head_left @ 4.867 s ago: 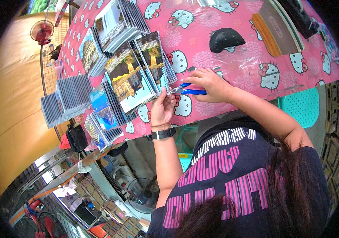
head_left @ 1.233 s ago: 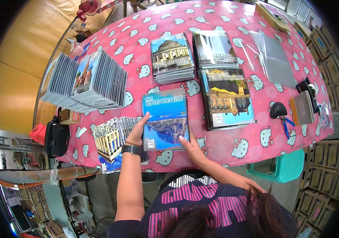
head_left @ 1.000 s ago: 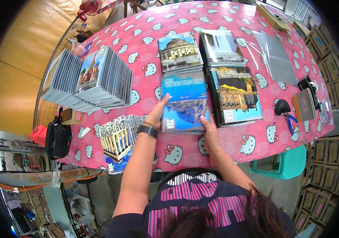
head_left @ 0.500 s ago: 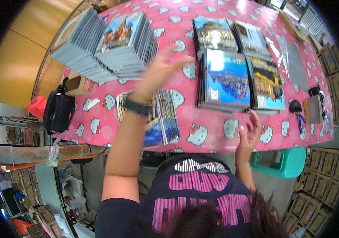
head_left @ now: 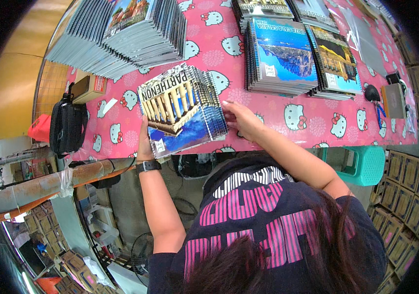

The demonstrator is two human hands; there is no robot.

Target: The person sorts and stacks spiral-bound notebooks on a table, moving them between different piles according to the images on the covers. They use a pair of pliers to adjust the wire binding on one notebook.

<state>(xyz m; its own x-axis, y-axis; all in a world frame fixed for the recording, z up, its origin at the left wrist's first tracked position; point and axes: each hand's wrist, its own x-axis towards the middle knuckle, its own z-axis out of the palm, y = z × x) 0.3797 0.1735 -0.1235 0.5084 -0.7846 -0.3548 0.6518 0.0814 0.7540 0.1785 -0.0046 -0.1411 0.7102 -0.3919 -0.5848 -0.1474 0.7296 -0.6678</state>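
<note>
A small fanned stack of spiral notebooks (head_left: 170, 110) lies near the table's front edge, tilted, its top cover showing a columned ruin under a blue sky. My left hand (head_left: 144, 143), with a black watch on the wrist, grips the stack's left edge; most of its fingers are hidden by the covers. Against the right edge, beside the coil bindings, my right hand (head_left: 244, 120) holds on with bent fingers. Right of it stands a stack of notebooks with a blue sea cover (head_left: 285, 54), next to another with a dark and yellow cover (head_left: 334, 61).
Tall notebook stacks (head_left: 131, 29) rise at the far left. A black pouch (head_left: 67, 122) and a small box (head_left: 89, 88) sit at the left edge. Blue-handled pliers (head_left: 381, 115) lie at the right. A green stool (head_left: 361, 164) stands beyond the front edge, near stacked cartons (head_left: 400, 171).
My left hand has come down from above the table to the small stack's left edge. My right hand has moved left to its right edge. The view has shifted.
</note>
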